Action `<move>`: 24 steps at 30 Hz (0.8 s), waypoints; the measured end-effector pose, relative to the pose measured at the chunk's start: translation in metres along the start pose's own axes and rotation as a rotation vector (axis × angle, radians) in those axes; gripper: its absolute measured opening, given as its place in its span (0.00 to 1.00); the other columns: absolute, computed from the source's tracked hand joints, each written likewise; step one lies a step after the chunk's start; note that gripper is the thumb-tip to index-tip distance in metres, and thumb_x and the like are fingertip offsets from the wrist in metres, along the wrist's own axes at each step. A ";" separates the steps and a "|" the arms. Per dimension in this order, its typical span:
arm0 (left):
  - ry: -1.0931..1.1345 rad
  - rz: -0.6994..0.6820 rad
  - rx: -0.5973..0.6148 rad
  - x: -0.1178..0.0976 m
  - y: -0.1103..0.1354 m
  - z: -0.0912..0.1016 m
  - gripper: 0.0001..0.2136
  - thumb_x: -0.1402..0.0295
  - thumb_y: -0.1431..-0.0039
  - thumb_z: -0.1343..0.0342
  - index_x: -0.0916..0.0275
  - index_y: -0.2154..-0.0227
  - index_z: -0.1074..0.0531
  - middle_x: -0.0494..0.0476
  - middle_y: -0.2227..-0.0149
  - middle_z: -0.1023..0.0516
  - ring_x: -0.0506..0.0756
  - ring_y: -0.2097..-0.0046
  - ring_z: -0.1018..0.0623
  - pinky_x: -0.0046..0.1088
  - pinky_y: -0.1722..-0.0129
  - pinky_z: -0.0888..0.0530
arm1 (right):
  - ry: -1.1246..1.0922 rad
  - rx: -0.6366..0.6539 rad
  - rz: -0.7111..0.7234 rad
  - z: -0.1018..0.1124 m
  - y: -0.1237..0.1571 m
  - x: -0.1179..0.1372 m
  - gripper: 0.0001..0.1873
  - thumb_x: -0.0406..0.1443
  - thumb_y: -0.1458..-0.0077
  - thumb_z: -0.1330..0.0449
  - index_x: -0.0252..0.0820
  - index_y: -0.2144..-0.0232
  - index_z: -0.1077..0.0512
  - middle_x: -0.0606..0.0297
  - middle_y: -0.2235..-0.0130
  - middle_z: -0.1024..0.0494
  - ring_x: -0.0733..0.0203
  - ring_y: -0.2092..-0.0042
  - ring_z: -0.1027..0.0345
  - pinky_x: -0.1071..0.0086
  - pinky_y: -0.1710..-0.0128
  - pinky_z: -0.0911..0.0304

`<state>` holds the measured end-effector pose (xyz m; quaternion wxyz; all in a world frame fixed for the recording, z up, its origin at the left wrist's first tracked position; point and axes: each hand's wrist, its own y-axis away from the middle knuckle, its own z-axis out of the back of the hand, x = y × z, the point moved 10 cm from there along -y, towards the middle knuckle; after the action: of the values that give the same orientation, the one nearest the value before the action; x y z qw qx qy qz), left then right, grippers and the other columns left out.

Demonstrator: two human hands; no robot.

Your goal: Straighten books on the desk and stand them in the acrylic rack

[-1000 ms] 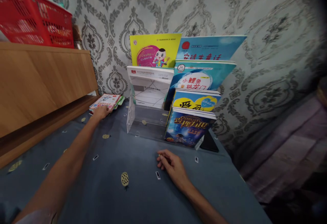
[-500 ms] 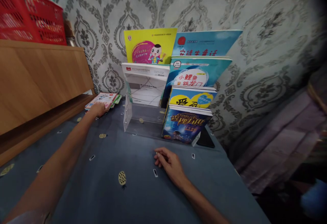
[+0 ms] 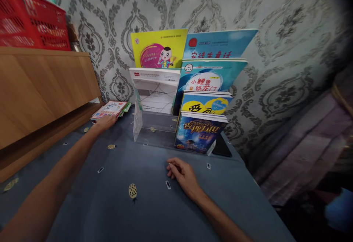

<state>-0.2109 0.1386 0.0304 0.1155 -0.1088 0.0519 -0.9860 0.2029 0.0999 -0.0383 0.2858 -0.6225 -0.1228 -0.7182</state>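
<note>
At the far left of the tabletop, my left hand (image 3: 106, 123) touches the front edge of a small pile of books (image 3: 111, 109). A pale cover with red and pink lies on top, and green edges stick out on the right. Its fingertips are blurred, so their grip on a book is unclear. My right hand (image 3: 183, 175) rests on the table with its fingers loosely curled in and nothing visible in them. Beyond it stands a clear acrylic tiered book rack (image 3: 154, 141). Its left column holds a yellow book (image 3: 176, 43) behind a white-grey book (image 3: 156, 96).
The rack's right column holds blue books (image 3: 223, 43), with a dark blue book (image 3: 197, 133) in front. A black flat object (image 3: 222, 148) lies beside it. Left are a wooden cabinet (image 3: 46, 91) and a red basket (image 3: 52, 32); a curtain (image 3: 300, 150) hangs right.
My left hand has shifted slightly toward me along the pile's front edge. My right hand stays where it was. The view has moved a little.
</note>
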 end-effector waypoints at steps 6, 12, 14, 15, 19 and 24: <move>-0.127 -0.017 -0.005 0.001 0.021 0.005 0.17 0.65 0.33 0.54 0.68 0.46 0.33 0.76 0.49 0.23 0.69 0.45 0.25 0.46 0.46 0.30 | 0.012 0.008 -0.005 -0.001 -0.001 -0.004 0.16 0.45 0.44 0.44 0.40 0.62 0.27 0.62 0.69 0.22 0.62 0.72 0.26 0.69 0.72 0.32; -0.153 0.084 -0.067 0.002 0.020 0.003 0.21 0.65 0.31 0.59 0.68 0.38 0.42 0.78 0.39 0.32 0.69 0.39 0.30 0.50 0.46 0.30 | 0.022 0.009 0.003 -0.002 -0.001 -0.003 0.17 0.46 0.44 0.44 0.40 0.62 0.27 0.62 0.69 0.23 0.61 0.72 0.26 0.68 0.73 0.32; -0.157 0.104 -0.057 0.002 0.019 -0.002 0.23 0.73 0.33 0.61 0.68 0.37 0.43 0.78 0.38 0.33 0.69 0.41 0.28 0.51 0.47 0.30 | 0.024 0.013 0.001 -0.002 -0.001 -0.002 0.16 0.46 0.43 0.45 0.40 0.62 0.27 0.62 0.69 0.23 0.61 0.72 0.26 0.68 0.72 0.32; -0.160 0.107 -0.053 0.001 0.018 -0.003 0.24 0.76 0.35 0.61 0.69 0.36 0.43 0.79 0.38 0.33 0.69 0.41 0.27 0.51 0.47 0.30 | 0.024 0.015 0.001 -0.002 0.000 -0.002 0.16 0.45 0.43 0.45 0.40 0.61 0.27 0.62 0.69 0.22 0.61 0.72 0.26 0.68 0.72 0.32; -0.188 0.094 -0.054 -0.004 0.022 -0.003 0.26 0.80 0.38 0.61 0.71 0.36 0.42 0.80 0.39 0.32 0.69 0.43 0.25 0.55 0.44 0.35 | 0.018 0.014 -0.005 -0.001 -0.001 -0.003 0.15 0.45 0.44 0.44 0.40 0.62 0.27 0.62 0.69 0.22 0.61 0.72 0.26 0.68 0.72 0.32; -0.217 0.050 -0.095 -0.023 0.039 0.005 0.22 0.76 0.34 0.63 0.73 0.42 0.34 0.80 0.44 0.28 0.69 0.46 0.24 0.54 0.43 0.37 | 0.032 0.018 -0.009 -0.003 -0.002 -0.006 0.16 0.45 0.45 0.45 0.40 0.63 0.27 0.62 0.69 0.22 0.61 0.71 0.26 0.68 0.72 0.32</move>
<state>-0.1795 0.1064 0.0260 0.1398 -0.2187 0.0886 -0.9617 0.1999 0.1013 -0.0441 0.2900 -0.6079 -0.1276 -0.7281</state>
